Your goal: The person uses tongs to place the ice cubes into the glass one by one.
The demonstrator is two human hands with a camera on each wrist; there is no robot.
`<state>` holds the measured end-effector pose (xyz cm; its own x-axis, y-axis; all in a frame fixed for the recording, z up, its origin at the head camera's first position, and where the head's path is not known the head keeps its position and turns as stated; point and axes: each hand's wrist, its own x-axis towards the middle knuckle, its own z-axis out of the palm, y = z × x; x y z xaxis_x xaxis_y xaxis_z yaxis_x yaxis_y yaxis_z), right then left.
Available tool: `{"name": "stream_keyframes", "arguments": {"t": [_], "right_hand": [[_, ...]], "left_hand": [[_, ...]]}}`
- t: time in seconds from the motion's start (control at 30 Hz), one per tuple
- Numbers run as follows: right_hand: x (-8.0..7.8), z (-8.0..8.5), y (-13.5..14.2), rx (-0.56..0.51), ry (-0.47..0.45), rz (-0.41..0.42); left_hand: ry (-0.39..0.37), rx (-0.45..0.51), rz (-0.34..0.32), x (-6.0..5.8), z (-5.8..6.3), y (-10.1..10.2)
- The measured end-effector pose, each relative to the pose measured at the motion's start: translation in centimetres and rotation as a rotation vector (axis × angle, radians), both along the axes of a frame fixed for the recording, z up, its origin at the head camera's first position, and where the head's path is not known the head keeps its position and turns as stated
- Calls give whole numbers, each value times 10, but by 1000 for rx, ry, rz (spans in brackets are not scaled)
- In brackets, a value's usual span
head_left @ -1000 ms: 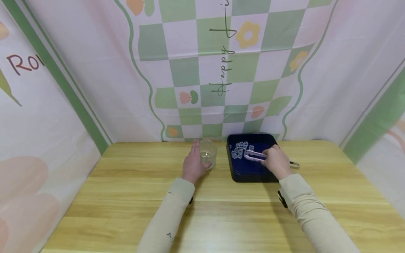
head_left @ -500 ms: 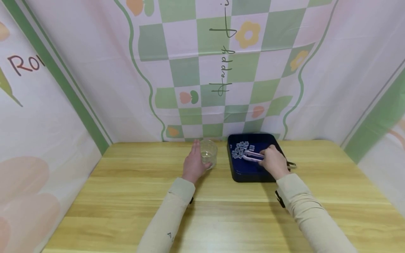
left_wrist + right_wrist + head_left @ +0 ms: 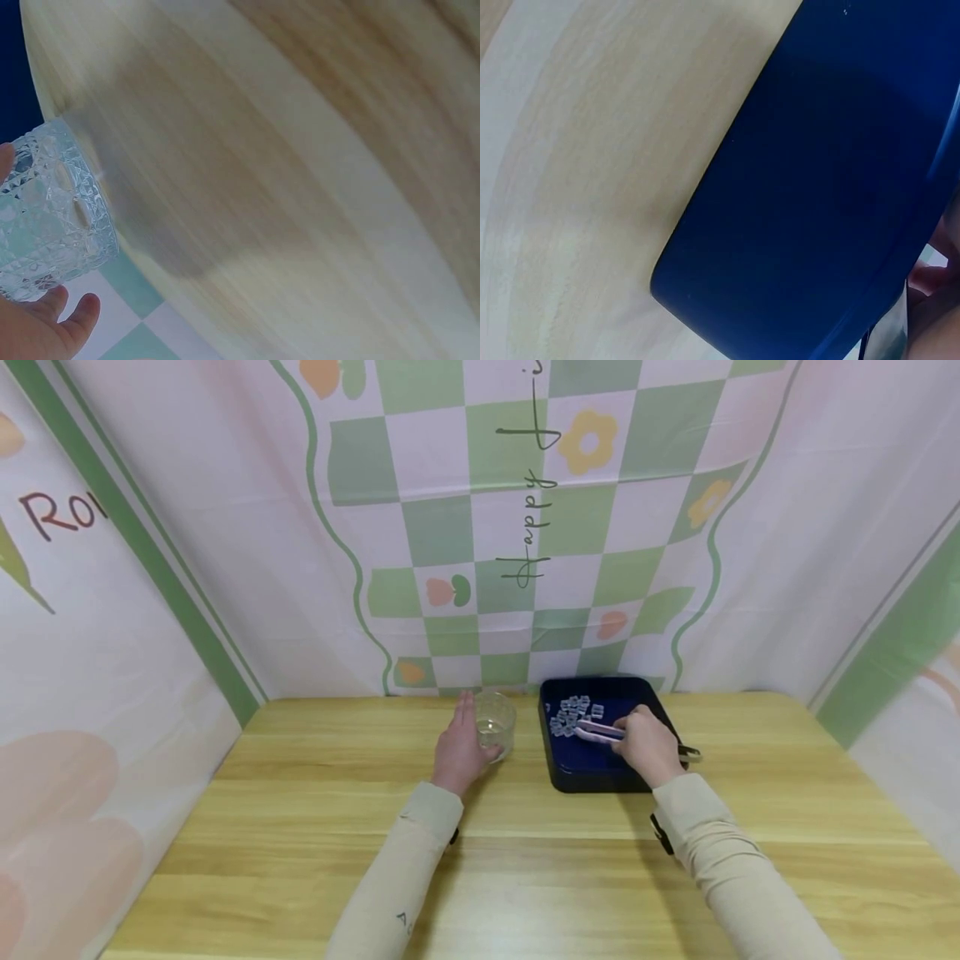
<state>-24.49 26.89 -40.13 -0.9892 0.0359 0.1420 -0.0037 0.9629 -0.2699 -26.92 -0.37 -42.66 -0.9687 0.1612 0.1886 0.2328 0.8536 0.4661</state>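
Note:
My left hand (image 3: 459,750) holds a clear glass (image 3: 501,720) standing on the table, its fingers along the left side and its thumb at the front. In the left wrist view the patterned wall of the glass (image 3: 56,210) shows between thumb and fingers. A pair of tongs (image 3: 596,732) with pale pinkish arms is in my right hand (image 3: 651,747), over a dark blue tray. The tong tips reach the pile of clear cubes (image 3: 567,717) on the tray's left side; whether they pinch one is too small to tell.
The dark blue tray (image 3: 585,777) stands to the right of the glass, near the back edge of the wooden table (image 3: 510,877). A patterned curtain (image 3: 435,527) hangs directly behind. In the right wrist view the tray's outer wall (image 3: 795,195) fills much of the frame.
My right hand has shifted slightly left with the tongs, bringing their tips to the pile of cubes, and the tong arms look closer together. The left hand and glass stay in place.

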Motion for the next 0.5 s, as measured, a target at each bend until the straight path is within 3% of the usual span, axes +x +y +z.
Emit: {"name": "stream_keyframes", "arguments": {"t": [0.5], "right_hand": [[1,0,4,1,24,8]], "left_hand": [[-10,-4,0,1,2,0]]}}
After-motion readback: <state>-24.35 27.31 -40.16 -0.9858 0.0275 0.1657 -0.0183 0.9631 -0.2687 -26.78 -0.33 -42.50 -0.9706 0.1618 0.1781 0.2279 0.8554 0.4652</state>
